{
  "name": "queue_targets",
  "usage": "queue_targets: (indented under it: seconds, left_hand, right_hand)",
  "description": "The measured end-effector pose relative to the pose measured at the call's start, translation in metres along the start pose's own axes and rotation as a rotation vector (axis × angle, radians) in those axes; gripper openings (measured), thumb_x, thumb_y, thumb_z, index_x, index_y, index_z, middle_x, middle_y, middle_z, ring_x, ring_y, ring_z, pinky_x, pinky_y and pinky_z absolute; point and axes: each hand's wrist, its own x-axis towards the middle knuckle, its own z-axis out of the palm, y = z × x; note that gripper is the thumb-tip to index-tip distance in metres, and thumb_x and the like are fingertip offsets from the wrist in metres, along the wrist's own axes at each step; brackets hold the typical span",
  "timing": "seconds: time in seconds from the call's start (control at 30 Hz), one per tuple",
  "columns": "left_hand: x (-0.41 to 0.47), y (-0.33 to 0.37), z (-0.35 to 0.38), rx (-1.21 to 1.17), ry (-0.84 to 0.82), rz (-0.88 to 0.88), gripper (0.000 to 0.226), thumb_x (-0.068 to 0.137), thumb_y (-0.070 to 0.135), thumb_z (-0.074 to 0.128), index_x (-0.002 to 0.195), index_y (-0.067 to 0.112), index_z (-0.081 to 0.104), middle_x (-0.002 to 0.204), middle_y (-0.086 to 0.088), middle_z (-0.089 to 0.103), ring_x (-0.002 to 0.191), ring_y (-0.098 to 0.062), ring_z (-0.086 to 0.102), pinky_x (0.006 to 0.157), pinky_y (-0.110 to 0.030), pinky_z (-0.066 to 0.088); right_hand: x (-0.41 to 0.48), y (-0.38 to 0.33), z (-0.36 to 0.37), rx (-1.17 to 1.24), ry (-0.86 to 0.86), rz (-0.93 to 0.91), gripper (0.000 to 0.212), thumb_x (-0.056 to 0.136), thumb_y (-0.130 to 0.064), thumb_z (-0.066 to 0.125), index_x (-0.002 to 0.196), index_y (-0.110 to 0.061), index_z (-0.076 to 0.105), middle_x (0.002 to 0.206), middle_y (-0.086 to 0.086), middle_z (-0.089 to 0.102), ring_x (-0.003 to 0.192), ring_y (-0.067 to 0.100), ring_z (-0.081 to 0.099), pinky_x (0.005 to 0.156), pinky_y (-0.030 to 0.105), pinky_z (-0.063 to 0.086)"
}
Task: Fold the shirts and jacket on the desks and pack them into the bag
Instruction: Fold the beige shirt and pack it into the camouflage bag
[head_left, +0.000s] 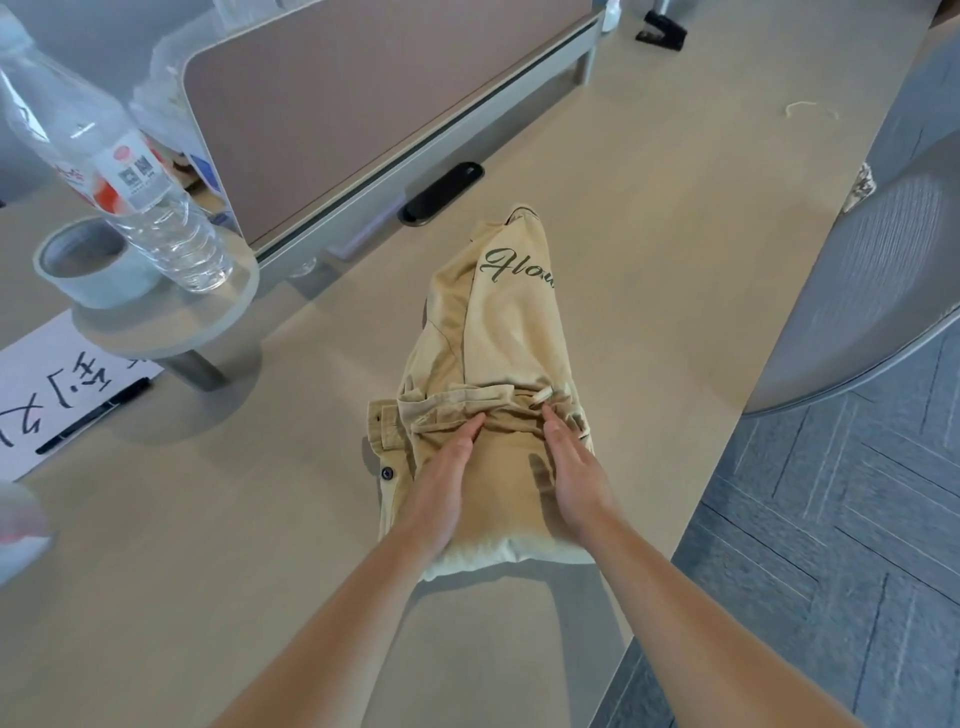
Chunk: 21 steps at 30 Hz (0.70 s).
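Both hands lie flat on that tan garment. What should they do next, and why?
Probably fold the lettered far half toward the person: the tan garment lies as a narrow strip, and left hand and right hand press flat at its bunched middle.

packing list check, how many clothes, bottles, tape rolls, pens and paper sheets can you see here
Clothes: 1, a tan jacket under both hands
Bottles: 1, a clear water bottle
Tape rolls: 1, the tape roll
Pens: 1, a black marker
Paper sheets: 1, a handwritten sheet of paper
Total: 5
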Motion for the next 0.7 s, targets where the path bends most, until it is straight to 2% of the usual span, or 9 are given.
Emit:
queue_targets:
  seconds: [0.13, 0.2, 0.27, 0.33, 0.37, 0.5, 0.57, 0.63, 0.7]
  left_hand:
    - [-0.001, 0.005, 0.0, 0.171, -0.048, 0.008, 0.043, 0.107, 0.042, 0.024, 0.146, 0.046, 0.042, 0.147, 0.03, 0.036, 0.139, 0.004, 0.029, 0.11, -0.021, 0.019]
    - [-0.01, 0.01, 0.001, 0.164, -0.012, 0.049, 0.04, 0.103, 0.042, 0.031, 0.136, 0.045, 0.054, 0.142, 0.028, 0.048, 0.133, 0.001, 0.042, 0.112, -0.027, 0.029]
    - [-0.022, 0.012, 0.004, 0.031, 0.012, 0.078, 0.038, 0.095, 0.036, 0.037, 0.115, 0.035, 0.07, 0.124, 0.016, 0.066, 0.119, -0.006, 0.059, 0.111, -0.037, 0.041]
    - [-0.034, 0.006, 0.01, -0.109, 0.004, 0.011, 0.042, 0.091, 0.036, 0.038, 0.103, 0.024, 0.076, 0.112, 0.005, 0.073, 0.112, -0.012, 0.065, 0.11, -0.043, 0.042]
    - [-0.04, 0.001, 0.012, -0.122, -0.019, -0.022, 0.043, 0.089, 0.038, 0.039, 0.102, 0.024, 0.078, 0.113, 0.006, 0.074, 0.114, -0.012, 0.064, 0.112, -0.043, 0.041]
    - [-0.051, -0.021, 0.011, 0.042, -0.08, -0.077, 0.048, 0.077, 0.058, 0.036, 0.104, 0.046, 0.075, 0.123, 0.02, 0.067, 0.123, -0.002, 0.054, 0.116, -0.035, 0.033]
    - [-0.048, -0.022, 0.009, 0.118, -0.074, -0.107, 0.049, 0.079, 0.059, 0.032, 0.105, 0.049, 0.073, 0.125, 0.023, 0.065, 0.123, 0.0, 0.053, 0.115, -0.033, 0.034]
    - [-0.047, -0.016, 0.008, 0.072, -0.098, -0.134, 0.049, 0.079, 0.06, 0.036, 0.105, 0.046, 0.075, 0.121, 0.02, 0.068, 0.121, -0.002, 0.057, 0.115, -0.035, 0.035]
    - [-0.051, -0.009, 0.01, 0.059, -0.099, -0.135, 0.04, 0.084, 0.053, 0.043, 0.102, 0.041, 0.076, 0.114, 0.014, 0.072, 0.115, -0.009, 0.062, 0.11, -0.037, 0.041]
  right_hand:
    - [-0.005, -0.008, -0.007, -0.013, 0.007, -0.02, 0.046, 0.105, -0.047, 0.034, 0.15, -0.038, 0.042, 0.154, -0.014, 0.041, 0.141, 0.009, 0.036, 0.103, 0.021, 0.024]
    - [-0.019, -0.017, -0.01, 0.005, 0.044, -0.077, 0.044, 0.105, -0.047, 0.034, 0.146, -0.038, 0.047, 0.144, -0.015, 0.051, 0.13, 0.008, 0.046, 0.099, 0.02, 0.031]
    - [-0.038, -0.021, -0.011, 0.089, 0.091, -0.131, 0.04, 0.105, -0.048, 0.034, 0.135, -0.036, 0.059, 0.126, -0.02, 0.062, 0.114, 0.001, 0.056, 0.091, 0.019, 0.041]
    - [-0.054, -0.014, -0.008, 0.196, 0.092, -0.125, 0.042, 0.104, -0.052, 0.035, 0.123, -0.031, 0.066, 0.111, -0.014, 0.072, 0.108, 0.005, 0.065, 0.095, 0.031, 0.05]
    - [-0.058, -0.008, -0.007, 0.234, 0.061, -0.086, 0.046, 0.103, -0.056, 0.035, 0.122, -0.029, 0.067, 0.107, -0.009, 0.075, 0.106, 0.008, 0.067, 0.098, 0.036, 0.051]
    - [-0.058, 0.017, -0.005, 0.281, -0.112, 0.086, 0.075, 0.088, -0.075, 0.03, 0.137, -0.026, 0.058, 0.127, -0.007, 0.068, 0.121, 0.005, 0.059, 0.116, 0.036, 0.037]
    - [-0.055, 0.023, -0.002, 0.231, -0.132, 0.094, 0.076, 0.073, -0.09, 0.033, 0.118, -0.039, 0.067, 0.124, -0.017, 0.067, 0.124, 0.004, 0.056, 0.119, 0.036, 0.033]
    - [-0.051, 0.024, 0.0, 0.187, -0.133, 0.117, 0.077, 0.062, -0.1, 0.035, 0.101, -0.045, 0.071, 0.122, -0.021, 0.067, 0.125, 0.004, 0.055, 0.118, 0.036, 0.032]
    - [-0.058, 0.017, -0.002, 0.123, -0.171, 0.14, 0.078, 0.073, -0.095, 0.033, 0.116, -0.04, 0.071, 0.126, -0.017, 0.065, 0.124, 0.006, 0.054, 0.117, 0.035, 0.032]
